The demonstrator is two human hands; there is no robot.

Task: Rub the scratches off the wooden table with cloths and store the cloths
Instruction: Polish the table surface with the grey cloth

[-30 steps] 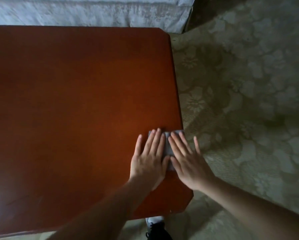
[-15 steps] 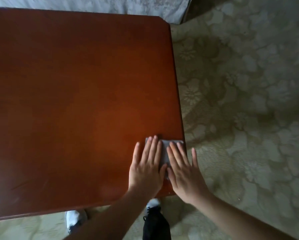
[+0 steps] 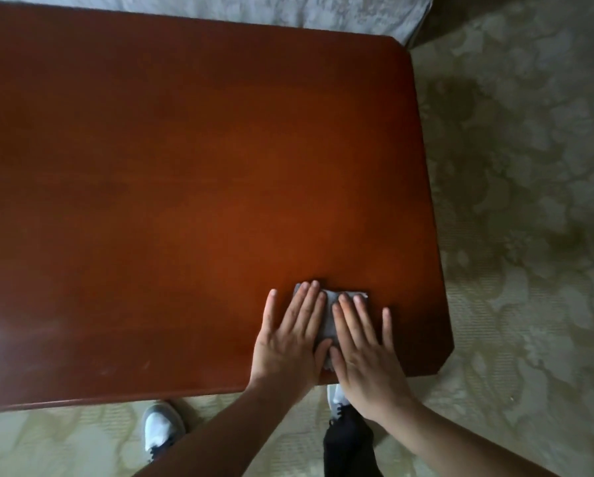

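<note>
Nearest to me, at about six o'clock, I see two white shoes: the left shoe stands clear on the patterned carpet, while the right shoe shows only partly, between my two forearms and above a dark trouser leg.

Moving up, both my forearms reach in from the lower edge toward five o'clock of the wooden table. My left hand lies flat, palm down, fingers stretched out and close together, with the thumb turned inward. My right hand lies the same way just beside it, fingers spread a little wider, the little finger resting on bare wood. Neither hand grips anything; both press flat on a grey cloth lying on the tabletop near its front right corner. I see the cloth only in the gap between the hands and past the fingertips, and I cannot tell whether it is one cloth or several.

Farther out, the reddish-brown tabletop runs toward twelve o'clock, with faint pale marks near its front edge at eight o'clock. Beyond the far edge lies a pale patterned fabric.
</note>
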